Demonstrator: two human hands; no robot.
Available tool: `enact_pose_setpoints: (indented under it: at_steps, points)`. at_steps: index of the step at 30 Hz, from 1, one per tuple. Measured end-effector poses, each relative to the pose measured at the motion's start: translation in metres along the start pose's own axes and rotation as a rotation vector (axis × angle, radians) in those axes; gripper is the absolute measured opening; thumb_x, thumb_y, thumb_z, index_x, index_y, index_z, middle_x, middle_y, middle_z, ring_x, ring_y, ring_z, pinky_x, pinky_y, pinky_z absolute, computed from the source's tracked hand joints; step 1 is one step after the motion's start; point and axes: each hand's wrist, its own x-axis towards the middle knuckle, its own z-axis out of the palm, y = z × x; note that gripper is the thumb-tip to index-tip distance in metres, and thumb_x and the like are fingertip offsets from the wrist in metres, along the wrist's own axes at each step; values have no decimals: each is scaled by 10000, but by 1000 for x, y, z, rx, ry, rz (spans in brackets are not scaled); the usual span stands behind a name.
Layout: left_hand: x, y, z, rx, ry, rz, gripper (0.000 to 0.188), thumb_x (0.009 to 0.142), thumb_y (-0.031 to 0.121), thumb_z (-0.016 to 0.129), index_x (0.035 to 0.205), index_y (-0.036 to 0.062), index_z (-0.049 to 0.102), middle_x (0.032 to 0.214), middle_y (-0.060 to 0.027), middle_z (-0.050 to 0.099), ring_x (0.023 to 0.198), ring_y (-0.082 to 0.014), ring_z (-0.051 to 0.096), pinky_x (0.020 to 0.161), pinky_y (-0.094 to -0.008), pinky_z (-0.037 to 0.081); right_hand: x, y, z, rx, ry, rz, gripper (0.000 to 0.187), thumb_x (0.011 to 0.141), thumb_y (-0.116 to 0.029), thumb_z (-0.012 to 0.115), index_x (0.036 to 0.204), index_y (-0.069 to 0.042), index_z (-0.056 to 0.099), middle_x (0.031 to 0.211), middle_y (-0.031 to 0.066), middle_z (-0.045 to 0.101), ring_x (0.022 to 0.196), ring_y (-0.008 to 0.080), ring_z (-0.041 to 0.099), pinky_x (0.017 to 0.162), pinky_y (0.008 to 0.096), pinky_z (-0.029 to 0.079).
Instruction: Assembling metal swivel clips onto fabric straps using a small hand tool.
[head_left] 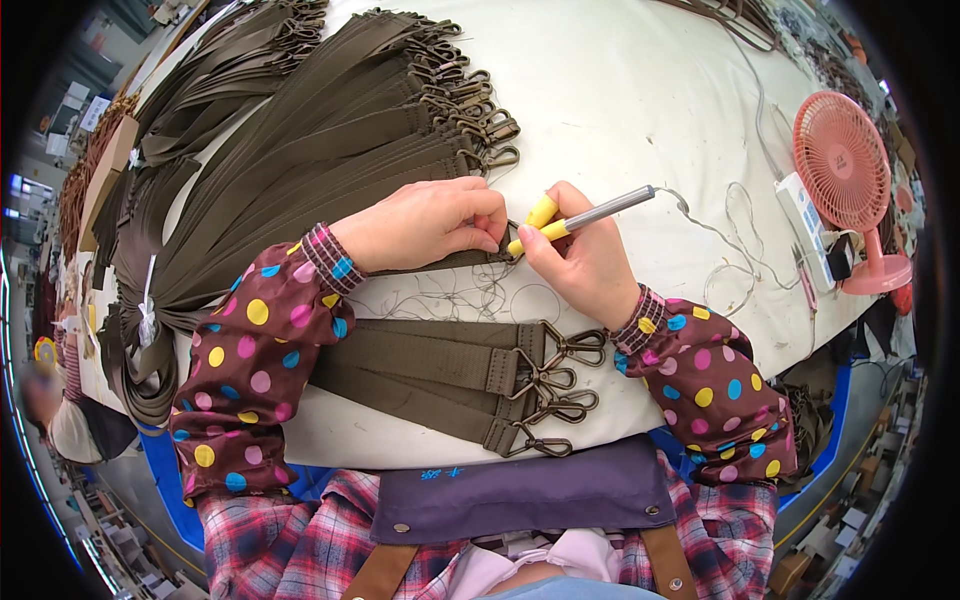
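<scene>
Work on a single strap end is going on in the head view, the only view here. The dark olive strap [472, 257] is lying on the white table [620, 100] beneath the left hand [430, 220], along the near edge of a large fan of similar straps [330, 130]. The left hand's thumb and fingers are closing together on the strap near its end. The right hand [588, 260] is clamping its fingers around a pen-like tool [610, 207] with a grey barrel and yellow grip, its cord [740, 260] trailing rightward; the tip is pointing at the strap end, though whether it is touching is too small to tell.

As for progress, this strap appears to be partway through. Four or so straps [420, 375] with metal clips [555, 378] are lying nearer the person, apart from the big fan. One group is probably holding finished pieces and the other those remaining, but which is which cannot be told. Loose threads [440, 300] are lying between them, suggesting some trimming is already done.
</scene>
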Motion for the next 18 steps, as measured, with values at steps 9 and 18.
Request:
enact_pose_setpoints:
  at_steps: [9,18]
  points:
    - [-1,-5,6,0,65,23,108,876,199,618,880,107,561,880,-55,548,799,-238,581,711,-350,469,1,0,0,-20,-9,8,173,842,-109,623,838,-18,476,653,51,564,542,94,539,495,251,423]
    - [-1,-5,7,0,66,12,101,877,189,616,882,105,560,886,-55,554,790,-238,580,703,-351,468,1,1,0,-21,-12,27,173,840,-115,624,833,-20,480,640,53,565,542,99,545,497,259,428]
